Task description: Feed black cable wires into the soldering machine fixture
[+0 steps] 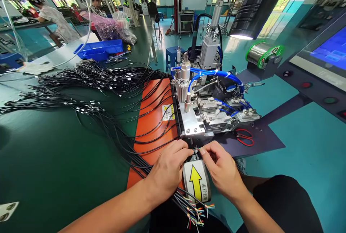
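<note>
My left hand (169,168) and my right hand (220,170) meet at the front edge of a small metal machine (205,114) with blue air hoses. Both pinch the end of a thin black cable (196,150) between thumb and fingertips, right at the machine's front slot. Under my hands sits a silver cover with a yellow arrow label (196,184). Several black cables (151,132) run across an orange plate (154,117) toward my left hand. Their stripped coloured wire ends (196,216) hang off the bench edge below.
A large spread of black cables (81,85) covers the green bench (54,161) to the left. Red-handled scissors (244,137) lie right of the machine. A blue tray (98,49), a solder spool (263,53), a lamp (254,8) and a screen (329,51) stand farther back. Other people work at far left.
</note>
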{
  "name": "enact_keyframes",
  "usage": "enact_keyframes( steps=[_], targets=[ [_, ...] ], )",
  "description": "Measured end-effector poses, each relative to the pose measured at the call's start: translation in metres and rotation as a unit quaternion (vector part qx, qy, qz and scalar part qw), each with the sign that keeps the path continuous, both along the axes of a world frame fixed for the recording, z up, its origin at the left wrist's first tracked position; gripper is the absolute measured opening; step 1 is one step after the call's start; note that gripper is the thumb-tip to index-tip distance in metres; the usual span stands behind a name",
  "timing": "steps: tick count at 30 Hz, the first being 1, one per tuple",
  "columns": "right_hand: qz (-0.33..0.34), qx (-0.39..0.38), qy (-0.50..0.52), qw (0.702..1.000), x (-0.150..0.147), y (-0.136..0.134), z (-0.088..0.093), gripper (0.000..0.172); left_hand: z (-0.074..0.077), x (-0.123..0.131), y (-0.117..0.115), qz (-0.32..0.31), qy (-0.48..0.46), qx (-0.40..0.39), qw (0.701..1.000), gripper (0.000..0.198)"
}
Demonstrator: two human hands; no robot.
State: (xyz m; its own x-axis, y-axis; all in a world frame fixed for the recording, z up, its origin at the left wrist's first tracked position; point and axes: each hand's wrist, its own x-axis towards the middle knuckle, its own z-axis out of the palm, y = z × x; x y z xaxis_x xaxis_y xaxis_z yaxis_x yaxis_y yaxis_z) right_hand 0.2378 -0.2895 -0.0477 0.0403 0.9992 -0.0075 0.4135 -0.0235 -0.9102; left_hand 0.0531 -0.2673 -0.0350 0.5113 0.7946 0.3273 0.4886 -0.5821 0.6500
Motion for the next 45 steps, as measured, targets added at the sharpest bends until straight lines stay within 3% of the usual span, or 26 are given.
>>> enact_keyframes(
  steps=[5, 10, 13, 18, 23, 33, 45],
  targets=[
    [0.013, 0.04, -0.029, 0.999, 0.003, 0.001, -0.003, 0.023, 0.0, 0.0, 0.0, -0.004, 0.004, 0.002, 1.0, 0.021],
    [0.013, 0.032, -0.051, 0.998, 0.01, 0.0, -0.006, 0.024, 0.0, 0.0, 0.001, -0.009, -0.002, -0.006, 1.0, 0.022],
    [0.007, 0.08, -0.074, 0.994, 0.012, 0.002, -0.002, 0.016, -0.001, 0.0, 0.001, -0.009, -0.002, -0.002, 1.0, 0.022],
    [0.076, 0.134, -0.086, 0.984, 0.007, 0.008, 0.004, 0.02, -0.002, 0.0, 0.001, -0.007, 0.007, -0.003, 1.0, 0.022],
    [0.072, 0.139, -0.099, 0.983, 0.011, 0.006, 0.002, 0.02, -0.002, 0.0, 0.002, -0.012, 0.004, 0.005, 1.0, 0.02],
    [0.043, 0.116, -0.082, 0.989, 0.009, 0.005, 0.001, 0.015, -0.001, 0.0, 0.002, -0.006, 0.011, -0.006, 1.0, 0.024],
    [0.007, -0.043, 0.008, 0.999, 0.007, 0.014, 0.0, 0.026, 0.011, -0.003, -0.002, 0.02, 0.101, 0.01, 0.995, 0.024]
  ],
)
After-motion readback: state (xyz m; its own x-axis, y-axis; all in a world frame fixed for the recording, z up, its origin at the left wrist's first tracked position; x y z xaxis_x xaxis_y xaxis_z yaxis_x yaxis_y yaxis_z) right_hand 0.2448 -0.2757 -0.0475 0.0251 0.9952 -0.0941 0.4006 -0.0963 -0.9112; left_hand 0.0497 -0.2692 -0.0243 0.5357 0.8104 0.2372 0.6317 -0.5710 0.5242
